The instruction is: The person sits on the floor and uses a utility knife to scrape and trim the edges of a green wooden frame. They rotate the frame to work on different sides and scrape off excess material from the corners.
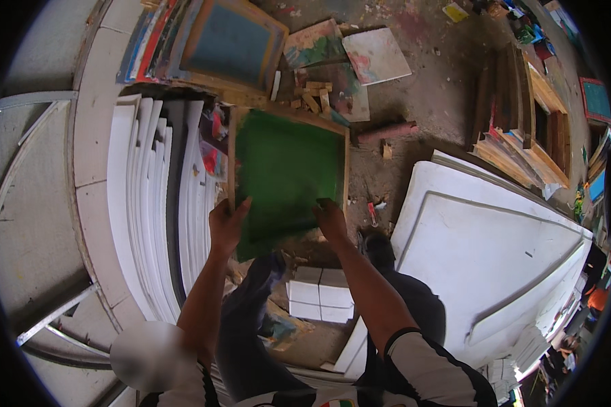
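At centre, left hand (227,227) and right hand (330,220) pinch the green frame (288,166), seemingly steadying it; shifting needs even grips

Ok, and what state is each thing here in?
Green frame, held by left hand and right hand
White bundle, tied
Wood blocks, loosely piled
Left white boards, packed side by side
Right white boards, stacked, overlapping
Blue frame, grouped with other frames
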Available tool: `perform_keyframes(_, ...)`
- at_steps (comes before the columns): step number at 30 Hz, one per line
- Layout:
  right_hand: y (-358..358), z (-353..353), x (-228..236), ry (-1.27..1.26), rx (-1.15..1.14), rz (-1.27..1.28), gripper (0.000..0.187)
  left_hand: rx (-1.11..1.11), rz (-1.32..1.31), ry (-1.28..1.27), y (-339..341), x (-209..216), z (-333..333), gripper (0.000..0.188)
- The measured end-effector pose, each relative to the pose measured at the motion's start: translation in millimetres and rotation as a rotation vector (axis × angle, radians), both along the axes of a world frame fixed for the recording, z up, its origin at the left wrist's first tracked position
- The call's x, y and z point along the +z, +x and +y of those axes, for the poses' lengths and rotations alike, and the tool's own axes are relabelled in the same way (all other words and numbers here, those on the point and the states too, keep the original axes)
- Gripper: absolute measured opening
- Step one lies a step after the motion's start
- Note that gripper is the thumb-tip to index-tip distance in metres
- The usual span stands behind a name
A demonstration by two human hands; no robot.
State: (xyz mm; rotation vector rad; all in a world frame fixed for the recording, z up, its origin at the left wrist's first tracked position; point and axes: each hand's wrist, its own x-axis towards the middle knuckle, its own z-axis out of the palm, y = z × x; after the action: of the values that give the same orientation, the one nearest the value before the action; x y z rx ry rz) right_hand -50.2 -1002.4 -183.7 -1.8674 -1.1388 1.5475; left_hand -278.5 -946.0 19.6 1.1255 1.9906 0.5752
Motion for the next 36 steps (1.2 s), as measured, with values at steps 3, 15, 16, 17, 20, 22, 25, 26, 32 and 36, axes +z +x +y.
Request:
perform_keyframes(3, -23, 55, 4, 0.264, -0.088, 0.071, 0.038, -0.076, 0.035, 0.012, -7, -11, 28, 0.043)
perform_keyframes(15, -95, 132, 80, 0.753, 0.035, 0.288, 0.037, -0.502, 0.285, 0.193, -37, -5, 77, 0.047)
perform_keyframes(16, -97, 131, 83, 0.816, 0.046, 0.269, 0.038, -0.509, 0.295, 0.245, -38, -3, 78, 0.049)
perform_keyframes(17, -100, 121, 86, 0.856, 0.057, 0.250, 0.039, -0.515, 0.299, 0.275, -39, -4, 74, 0.051)
perform_keyframes(20, -106, 106, 99, 0.781, 0.084, 0.250, 0.040, -0.539, 0.322, 0.358, -48, -15, 67, 0.053)
perform_keyframes(22, -108, 107, 87, 0.886, 0.105, 0.237, 0.046, -0.543, 0.307, 0.364, -52, -17, 67, 0.054)
perform_keyframes(25, -108, 108, 82, 0.869, 0.165, 0.306, 0.050, -0.532, 0.242, 0.324, -57, -11, 66, 0.054)
perform_keyframes(26, -111, 103, 84, 0.829, 0.187, 0.345, 0.051, -0.528, 0.242, 0.306, -65, -15, 62, 0.053)
perform_keyframes(32, -108, 69, 110, 0.348, 0.024, 0.790, 0.053, -0.622, -0.225, 0.280, -69, -7, 17, 0.058)
perform_keyframes(36, -90, 57, 132, 0.248, -0.049, 0.818, 0.057, -0.692, -0.474, 0.245, -77, -1, -26, 0.072)
